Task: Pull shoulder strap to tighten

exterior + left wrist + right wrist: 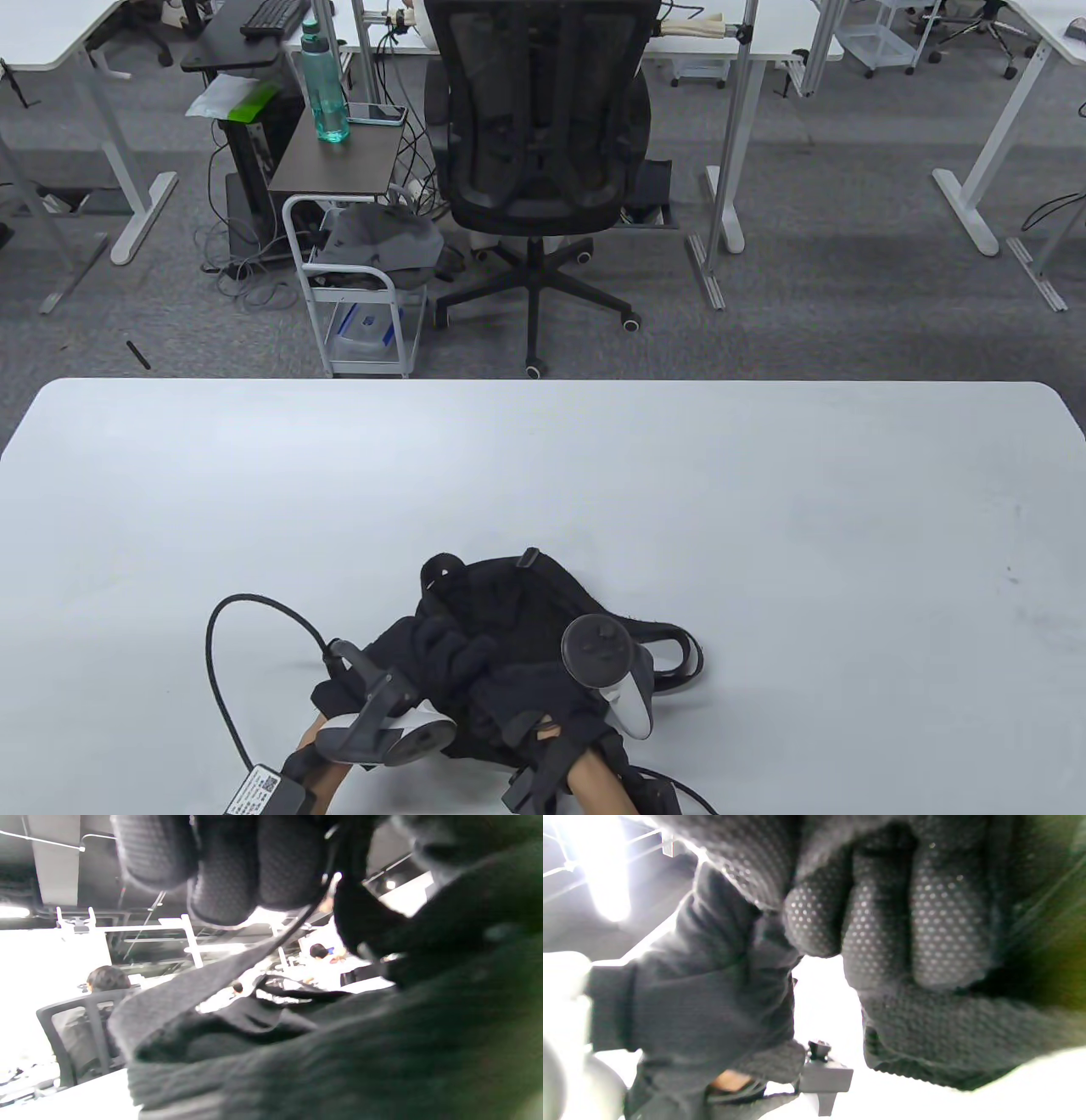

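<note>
On the wide white bench (543,475), a black fabric backpack (517,594) is lying close to the near edge, with both gloved hands meeting on its near end. The left hand (386,679) is sitting on the left side of the bag; in the left wrist view its fingers (225,870) are curling down over a flat grey webbing shoulder strap (191,988), which is running as a taut band from under the fingertips down and to the left. They seem to be pinching it, though the contact itself is blurred. The strap's long axis is therefore heading away from the bag toward the left, so the left hand looks nearer and better placed to pull along that line. The right hand (560,688) is lying just beside it on the bag; its fingers (882,942) are curling tightly against the palm, apparently bunching black fabric, probably steadying the backpack against the pull.
</note>
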